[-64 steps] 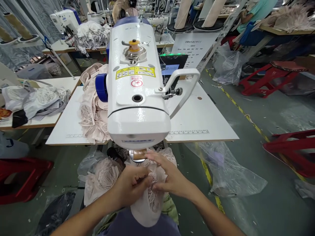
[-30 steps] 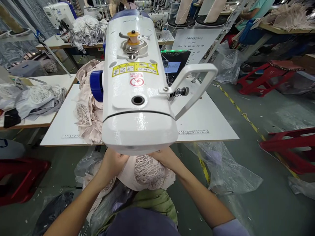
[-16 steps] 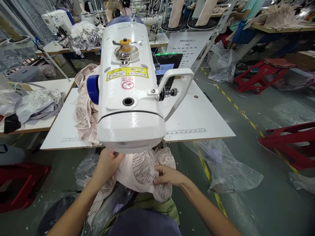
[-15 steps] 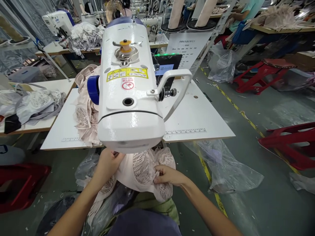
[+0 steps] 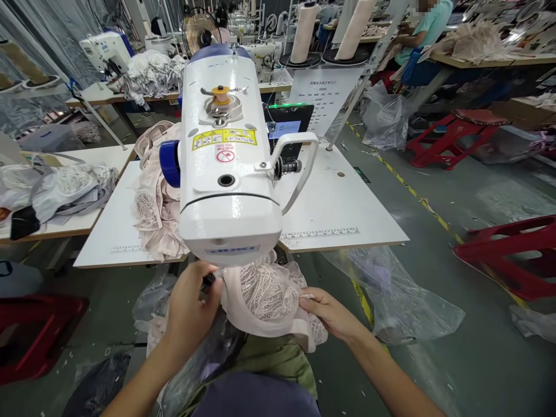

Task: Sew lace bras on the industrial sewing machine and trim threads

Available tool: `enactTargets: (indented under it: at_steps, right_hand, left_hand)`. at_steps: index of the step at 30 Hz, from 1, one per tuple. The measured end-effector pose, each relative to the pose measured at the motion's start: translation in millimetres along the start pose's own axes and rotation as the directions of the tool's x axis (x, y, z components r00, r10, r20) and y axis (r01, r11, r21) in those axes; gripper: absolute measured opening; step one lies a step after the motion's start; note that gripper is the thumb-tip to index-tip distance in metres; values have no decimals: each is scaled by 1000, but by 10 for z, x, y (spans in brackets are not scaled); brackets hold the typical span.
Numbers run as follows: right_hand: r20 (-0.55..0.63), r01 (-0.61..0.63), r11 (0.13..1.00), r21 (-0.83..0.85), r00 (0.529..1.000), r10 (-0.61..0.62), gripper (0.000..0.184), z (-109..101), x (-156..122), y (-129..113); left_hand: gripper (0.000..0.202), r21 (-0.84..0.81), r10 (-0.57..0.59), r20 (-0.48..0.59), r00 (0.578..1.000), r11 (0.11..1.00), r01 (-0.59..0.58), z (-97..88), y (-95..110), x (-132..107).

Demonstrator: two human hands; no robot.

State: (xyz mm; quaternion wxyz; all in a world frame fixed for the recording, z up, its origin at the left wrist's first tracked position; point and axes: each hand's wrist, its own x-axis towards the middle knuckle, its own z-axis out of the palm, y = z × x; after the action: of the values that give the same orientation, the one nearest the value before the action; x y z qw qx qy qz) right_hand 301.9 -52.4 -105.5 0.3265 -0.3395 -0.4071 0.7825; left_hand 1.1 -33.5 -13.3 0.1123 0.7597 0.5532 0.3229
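Observation:
A pale pink lace bra (image 5: 269, 292) hangs below the front of a white sewing machine head (image 5: 230, 223), above my lap. My right hand (image 5: 332, 313) pinches its right edge between thumb and fingers. At the left edge of the bra, my left hand (image 5: 193, 307) is closed, fingertips and thumb on the fabric just under the machine head. A small dark object (image 5: 209, 279) shows between the left fingers; what it is cannot be made out. The machine head hides the needle area and the bra's upper part.
A heap of pink bras (image 5: 158, 202) lies on the white tabletop (image 5: 347, 202) left of the machine. A control screen (image 5: 286, 128) and thread cones (image 5: 304, 35) stand behind it. Red stools (image 5: 460, 136) and a plastic bag (image 5: 403, 301) are at right. A person (image 5: 428, 29) sits farther back.
My right hand has moved right with the bra's edge, spreading the lace cup wider. My left hand has turned slightly, still by the fabric. The view has tilted a little.

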Motion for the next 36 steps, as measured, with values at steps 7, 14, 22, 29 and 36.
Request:
enactTargets:
  at_steps: [7, 14, 22, 29, 36]
  right_hand:
    - [406, 239, 693, -680, 910, 84, 23, 608, -90, -824]
    - [94, 14, 615, -789, 991, 98, 19, 802, 141, -859]
    - [-5, 43, 614, -788, 997, -76, 31, 588, 592, -831]
    - [9, 88, 735, -672, 994, -110, 28, 396, 804, -829]
    - [17, 127, 756, -643, 988, -152, 34, 321, 909, -844]
  left_hand:
    - [64, -310, 557, 367, 745, 828, -467, 99, 635, -84]
    - [31, -189, -23, 686, 727, 959, 209, 131, 226, 42]
    - [34, -108, -287, 601, 745, 895, 432, -47, -1, 325]
    - [26, -135, -228, 439, 869, 940, 314, 54, -250, 467]
    - [13, -191, -148, 333, 931, 956, 221, 96, -282, 578]
